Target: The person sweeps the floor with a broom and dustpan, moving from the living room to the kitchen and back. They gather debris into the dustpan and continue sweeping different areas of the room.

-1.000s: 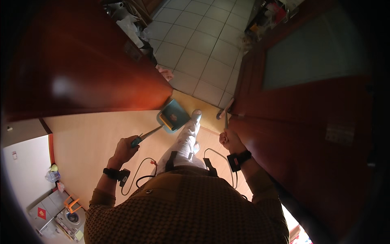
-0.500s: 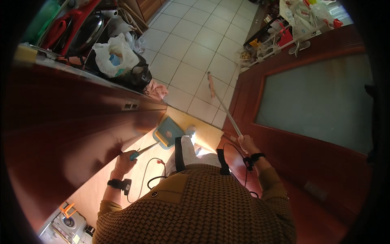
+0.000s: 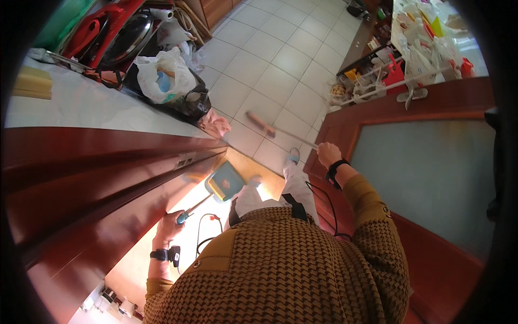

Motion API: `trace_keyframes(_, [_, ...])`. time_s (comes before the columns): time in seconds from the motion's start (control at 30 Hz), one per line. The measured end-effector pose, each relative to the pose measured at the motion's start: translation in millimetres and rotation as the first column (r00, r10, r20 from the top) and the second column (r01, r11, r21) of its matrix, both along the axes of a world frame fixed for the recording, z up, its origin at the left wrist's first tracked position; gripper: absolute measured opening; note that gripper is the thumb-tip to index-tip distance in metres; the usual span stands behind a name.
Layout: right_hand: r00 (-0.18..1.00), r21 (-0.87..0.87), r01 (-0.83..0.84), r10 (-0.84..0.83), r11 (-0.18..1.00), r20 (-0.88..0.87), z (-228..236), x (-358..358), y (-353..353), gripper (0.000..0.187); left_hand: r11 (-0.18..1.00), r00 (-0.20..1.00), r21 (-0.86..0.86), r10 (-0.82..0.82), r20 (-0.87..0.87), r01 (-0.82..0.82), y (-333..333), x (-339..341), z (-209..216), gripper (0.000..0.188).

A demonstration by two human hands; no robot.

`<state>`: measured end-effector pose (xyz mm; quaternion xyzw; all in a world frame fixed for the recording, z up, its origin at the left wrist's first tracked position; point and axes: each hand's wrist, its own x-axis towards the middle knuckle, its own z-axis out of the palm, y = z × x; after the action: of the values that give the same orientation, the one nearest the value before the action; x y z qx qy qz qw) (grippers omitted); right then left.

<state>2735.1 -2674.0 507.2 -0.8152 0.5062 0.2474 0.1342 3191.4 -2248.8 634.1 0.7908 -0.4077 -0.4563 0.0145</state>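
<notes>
My left hand (image 3: 168,227) is closed round the handle of a long-handled teal dustpan (image 3: 231,171). The pan, with a yellow comb-like strip, rests low beside the doorway sill. On the right, my right hand (image 3: 328,155) grips the pale stick of a broom (image 3: 262,124). Its brownish-pink head, a little blurred, is over the white floor tiles past the sill. One slippered foot (image 3: 293,156) is on the tiles near the broom; the other is near the dustpan.
A wooden door (image 3: 340,127) with a frosted pane stands at right. A dark red door frame (image 3: 108,162) fills the left. Bags (image 3: 167,75) and a pink cloth (image 3: 215,124) crowd the counter's end. A cluttered shelf (image 3: 377,89) lies at far right.
The broom head has swung left and nearer, toward the pink cloth, as my right hand moved up and forward. My right foot has come forward onto the tiles. The dustpan has barely moved.
</notes>
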Motion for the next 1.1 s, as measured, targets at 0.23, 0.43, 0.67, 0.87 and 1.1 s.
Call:
trace_keyframes(0.23, [0.963,0.066,-0.259,0.253,0.964,0.090,22.4,40.6,-112.2,0.027,0.985,0.988,-0.066,0.156,-0.015,-0.157,-0.3,-22.5,10.5,0.045])
trace_keyframes(0.43, [0.825,0.148,-0.562,0.536,0.814,0.181,-39.7,92.1,-198.2,0.026,0.944,0.946,0.073,0.323,-0.003,-0.322,-80.1,-64.3,52.9,0.039])
trace_keyframes(0.67, [0.869,0.084,-0.487,0.492,0.869,-0.050,-47.1,86.0,-364.0,0.027,0.883,0.898,0.164,0.434,0.073,-0.440,-203.4,-89.7,110.0,0.035])
trace_keyframes(0.87, [0.869,-0.057,-0.466,0.469,0.883,0.158,-48.8,100.8,-454.8,0.024,0.799,0.799,0.035,0.597,0.076,-0.601,-270.5,-106.7,102.1,0.038])
trace_keyframes(1.1, [0.758,0.041,-0.634,0.611,0.772,0.229,-62.3,218.5,-460.5,0.029,0.783,0.783,-0.124,0.620,0.057,-0.610,-342.4,-96.1,105.8,0.046])
